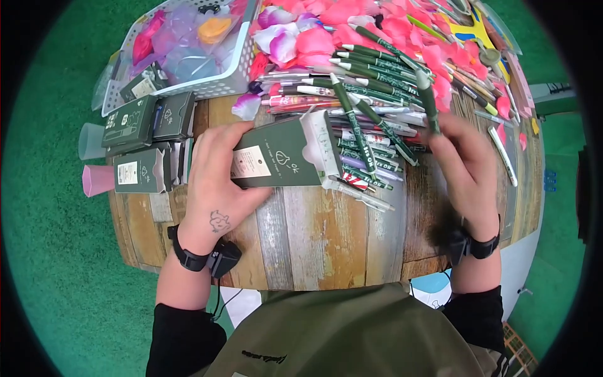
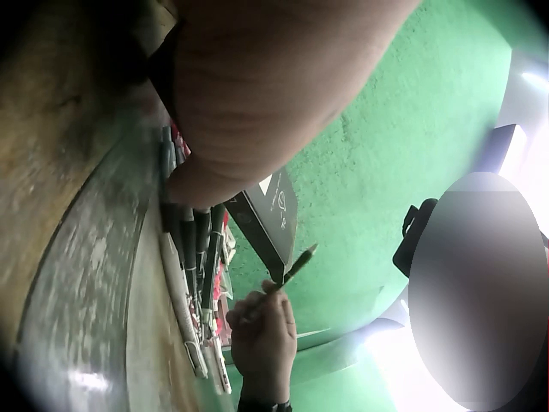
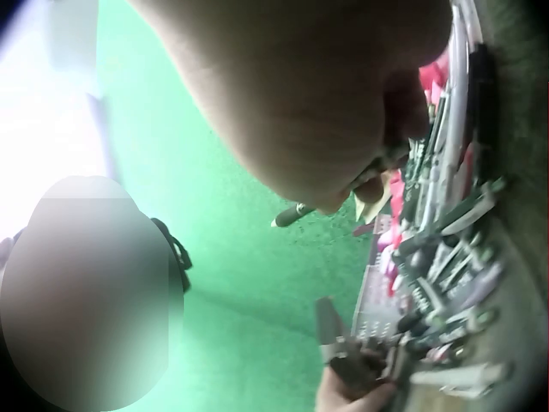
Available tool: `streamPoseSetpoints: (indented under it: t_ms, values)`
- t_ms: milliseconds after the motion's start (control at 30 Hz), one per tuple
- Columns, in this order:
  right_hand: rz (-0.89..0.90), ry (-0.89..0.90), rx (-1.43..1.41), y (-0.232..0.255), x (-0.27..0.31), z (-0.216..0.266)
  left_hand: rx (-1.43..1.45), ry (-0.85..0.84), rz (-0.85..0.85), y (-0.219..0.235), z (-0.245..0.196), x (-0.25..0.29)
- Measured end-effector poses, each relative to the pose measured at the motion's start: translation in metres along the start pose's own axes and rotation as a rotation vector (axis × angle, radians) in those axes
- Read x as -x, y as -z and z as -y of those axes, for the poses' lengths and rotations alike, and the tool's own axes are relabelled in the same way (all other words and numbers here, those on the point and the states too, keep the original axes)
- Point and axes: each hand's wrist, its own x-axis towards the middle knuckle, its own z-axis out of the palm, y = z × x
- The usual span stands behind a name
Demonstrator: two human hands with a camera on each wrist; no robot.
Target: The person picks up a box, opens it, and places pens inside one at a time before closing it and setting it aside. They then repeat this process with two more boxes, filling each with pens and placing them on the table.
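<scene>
My left hand [image 1: 220, 169] grips a dark green carton [image 1: 286, 141] with a white line drawing and a white label, lying sideways just over the table's pens. Its end flap stands open on the right, toward the pile. A dark green pen [image 1: 429, 103] with a pale tip is pinched upright in my right hand [image 1: 468, 173], to the right of the carton. In the left wrist view the pen [image 2: 300, 261] appears close beyond the carton [image 2: 273, 215]. Many similar green pens [image 1: 392, 129] lie heaped between the hands.
Several more green cartons [image 1: 129, 122] stand at the left, beside a white perforated basket [image 1: 232, 78] of wrapped artificial flowers. Pink petals [image 1: 352, 22] cover the back of the table. Yellow-handled scissors [image 1: 474, 31] lie at the back right, a white pen [image 1: 502, 157] nearer.
</scene>
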Motion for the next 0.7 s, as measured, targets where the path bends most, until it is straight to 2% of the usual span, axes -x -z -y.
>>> streamPoseSetpoints:
  t_ms: [33, 100, 167, 367, 467, 567, 600, 700]
  values:
    - [0.06, -0.081, -0.197, 0.002, 0.003, 0.002, -0.01, -0.007, 0.003, 0.0, 0.0, 0.0]
    - [0.22, 0.181, -0.17, -0.002, -0.001, 0.006, -0.007, -0.009, 0.003, 0.0, 0.0, 0.0]
    - [0.292, 0.229, -0.085, -0.007, -0.002, 0.015, -0.015, -0.02, 0.008, -0.001, 0.001, 0.0]
    - [0.159, 0.042, -0.177, -0.01, 0.001, 0.007, -0.028, -0.035, 0.017, -0.002, 0.001, 0.0]
    - [0.2, 0.125, -0.18, -0.014, -0.001, 0.008, -0.042, -0.051, 0.044, 0.0, -0.004, 0.0]
    - [0.249, 0.35, -0.055, -0.027, 0.0, 0.011, -0.049, -0.094, 0.093, 0.0, -0.013, 0.002]
    - [0.274, 0.363, -0.064, -0.03, 0.001, 0.013, -0.028, -0.11, 0.106, -0.001, -0.015, 0.003]
    - [0.38, 0.09, -0.321, -0.022, 0.006, 0.019, 0.005, -0.111, 0.113, -0.004, -0.016, 0.004]
